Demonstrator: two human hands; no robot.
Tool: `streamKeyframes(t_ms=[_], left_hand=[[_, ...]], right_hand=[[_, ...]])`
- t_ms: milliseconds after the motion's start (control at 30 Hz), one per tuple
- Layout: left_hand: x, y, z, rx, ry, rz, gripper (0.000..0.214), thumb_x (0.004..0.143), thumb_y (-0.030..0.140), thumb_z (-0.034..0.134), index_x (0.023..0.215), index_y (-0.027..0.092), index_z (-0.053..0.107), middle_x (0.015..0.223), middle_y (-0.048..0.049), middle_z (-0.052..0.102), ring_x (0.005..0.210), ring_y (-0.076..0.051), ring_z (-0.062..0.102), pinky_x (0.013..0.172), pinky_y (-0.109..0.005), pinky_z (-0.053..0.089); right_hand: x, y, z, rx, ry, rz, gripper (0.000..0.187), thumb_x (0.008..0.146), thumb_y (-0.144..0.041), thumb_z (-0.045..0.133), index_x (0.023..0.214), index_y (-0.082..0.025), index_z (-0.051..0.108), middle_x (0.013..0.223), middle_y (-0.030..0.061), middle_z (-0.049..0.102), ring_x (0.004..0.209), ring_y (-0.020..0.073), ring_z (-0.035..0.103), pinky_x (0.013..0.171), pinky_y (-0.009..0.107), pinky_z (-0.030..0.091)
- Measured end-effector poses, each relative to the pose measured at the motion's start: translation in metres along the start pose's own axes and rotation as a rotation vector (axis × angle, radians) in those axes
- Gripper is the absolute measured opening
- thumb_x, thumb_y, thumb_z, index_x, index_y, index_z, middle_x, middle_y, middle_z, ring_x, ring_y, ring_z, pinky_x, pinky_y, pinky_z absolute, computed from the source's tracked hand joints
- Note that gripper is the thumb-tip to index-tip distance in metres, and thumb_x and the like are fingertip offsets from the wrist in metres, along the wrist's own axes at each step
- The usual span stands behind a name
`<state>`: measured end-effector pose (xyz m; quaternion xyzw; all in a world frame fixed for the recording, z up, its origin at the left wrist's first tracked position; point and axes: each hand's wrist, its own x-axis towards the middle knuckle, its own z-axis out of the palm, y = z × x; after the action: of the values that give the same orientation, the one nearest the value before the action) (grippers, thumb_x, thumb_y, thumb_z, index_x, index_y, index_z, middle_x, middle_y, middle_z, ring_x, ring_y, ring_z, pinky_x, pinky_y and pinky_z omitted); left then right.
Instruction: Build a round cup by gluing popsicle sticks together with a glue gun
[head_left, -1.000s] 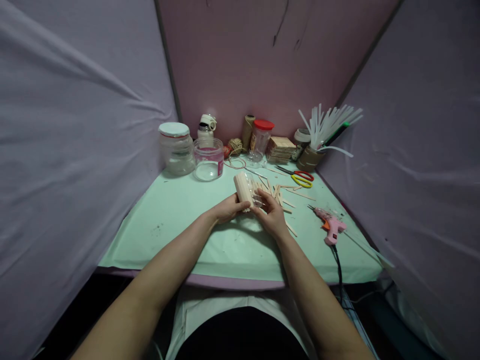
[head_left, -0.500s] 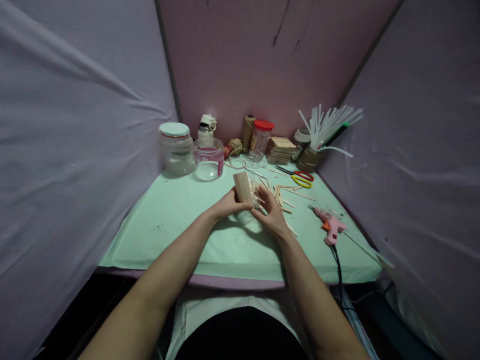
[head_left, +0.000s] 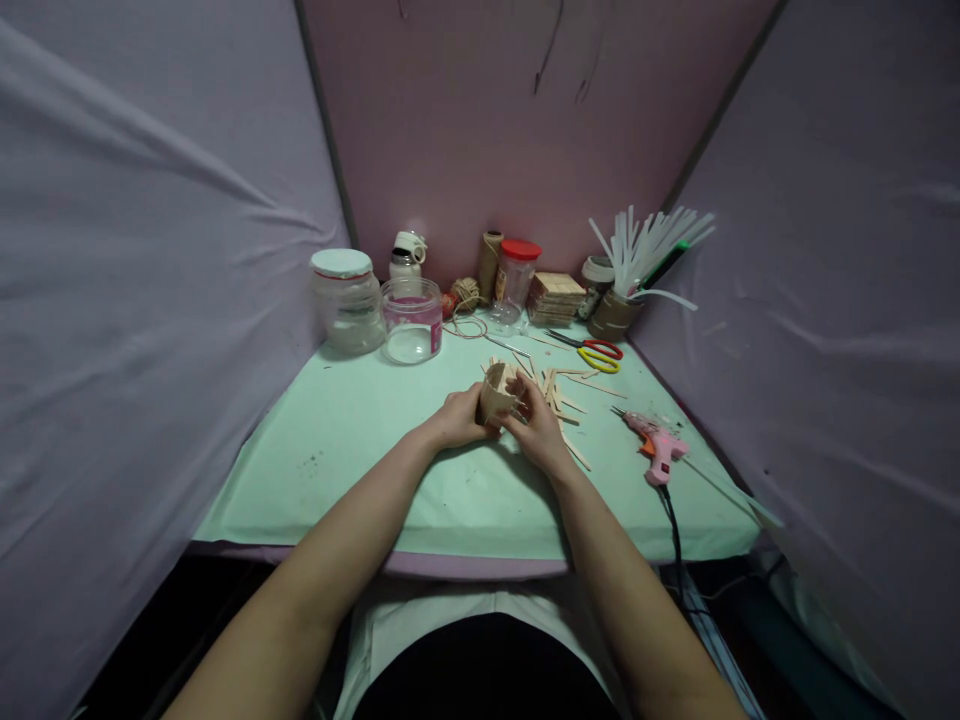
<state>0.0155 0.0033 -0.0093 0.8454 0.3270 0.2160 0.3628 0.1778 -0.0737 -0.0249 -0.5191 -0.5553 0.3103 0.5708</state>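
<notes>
I had left hand (head_left: 459, 417) wrapped round the stick-covered cup (head_left: 495, 396), right hand (head_left: 541, 430) loosely curled, holding its other side. Cup was over counter (head_left: 337, 475), beside loose sticks (head_left: 568, 417).

Room on tabletop (head_left: 337, 410) beside left hand (head_left: 459, 418); loose sticks (head_left: 553, 390), glue gun (head_left: 660, 447) obstruct right.

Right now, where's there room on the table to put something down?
The widest bare patch of table lies between the white-lidded jar and the left arm. Another lies between the right arm and glue gun. It's crowded along the back and around the wooden sticks and scissors.
</notes>
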Motion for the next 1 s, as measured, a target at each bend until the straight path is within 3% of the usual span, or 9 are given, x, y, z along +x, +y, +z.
streamKeyframes(t_ms=[167, 400, 533, 667, 767, 1000], left_hand=[[0.000, 0.006, -0.001, 0.156, 0.039, -0.027, 0.056, 0.062, 0.039, 0.077, 0.111, 0.019, 0.060, 0.113, -0.0104, 0.063, 0.113, -0.035, 0.055, 0.097, -0.045, 0.041], [-0.004, 0.007, 0.000, 0.151, 0.007, -0.015, 0.067, 0.064, 0.036, 0.077, 0.125, 0.022, 0.055, 0.127, -0.0115, 0.057, 0.131, -0.038, 0.041, 0.110, -0.051, 0.027], [-0.004, 0.007, 0.003, 0.141, 0.035, -0.018, 0.070, 0.062, 0.036, 0.079, 0.125, 0.020, 0.055, 0.127, -0.0135, 0.057, 0.131, -0.040, 0.042, 0.110, -0.052, 0.026], [-0.004, 0.010, 0.007, -0.056, 0.132, 0.044, 0.086, 0.060, 0.031, 0.080, 0.137, 0.020, 0.042, 0.132, -0.0136, 0.055, 0.125, -0.035, 0.049, 0.107, -0.048, 0.034], [-0.004, 0.011, 0.009, -0.277, 0.137, 0.105, 0.095, 0.065, 0.028, 0.078, 0.145, 0.018, 0.028, 0.138, -0.0154, 0.051, 0.124, -0.031, 0.052, 0.105, -0.044, 0.040], [-0.003, 0.005, 0.009, -0.426, 0.125, 0.105, 0.093, 0.065, 0.028, 0.079, 0.143, 0.018, 0.029, 0.137, -0.0151, 0.051, 0.125, -0.030, 0.051, 0.107, -0.043, 0.040]], right_hand=[[0.001, 0.000, 0.002, 0.000, 0.025, -0.003, 0.074, 0.073, -0.030, 0.073, 0.141, -0.025, 0.043, 0.139, 0.0123, 0.053, 0.128, 0.0258, 0.052, 0.107, 0.047, 0.044], [0.000, 0.004, 0.003, 0.015, 0.036, 0.009, 0.072, 0.072, -0.029, 0.073, 0.138, -0.026, 0.044, 0.138, 0.0105, 0.054, 0.129, 0.0256, 0.051, 0.108, 0.048, 0.043], [0.000, 0.005, 0.005, 0.024, 0.037, 0.016, 0.072, 0.071, -0.029, 0.073, 0.137, -0.026, 0.045, 0.137, 0.0105, 0.054, 0.128, 0.0264, 0.051, 0.108, 0.049, 0.043], [-0.001, 0.002, 0.005, -0.001, 0.065, 0.011, 0.075, 0.067, -0.030, 0.078, 0.135, -0.026, 0.046, 0.134, 0.0105, 0.055, 0.124, 0.0274, 0.054, 0.105, 0.049, 0.046], [-0.001, 0.000, 0.004, -0.023, 0.062, 0.005, 0.077, 0.065, -0.032, 0.081, 0.133, -0.026, 0.046, 0.132, 0.0109, 0.055, 0.118, 0.0275, 0.057, 0.102, 0.050, 0.048], [0.000, 0.004, 0.002, -0.047, 0.084, -0.054, 0.070, 0.071, -0.041, 0.078, 0.130, -0.024, 0.045, 0.136, 0.0143, 0.047, 0.122, 0.0268, 0.053, 0.098, 0.047, 0.050]])
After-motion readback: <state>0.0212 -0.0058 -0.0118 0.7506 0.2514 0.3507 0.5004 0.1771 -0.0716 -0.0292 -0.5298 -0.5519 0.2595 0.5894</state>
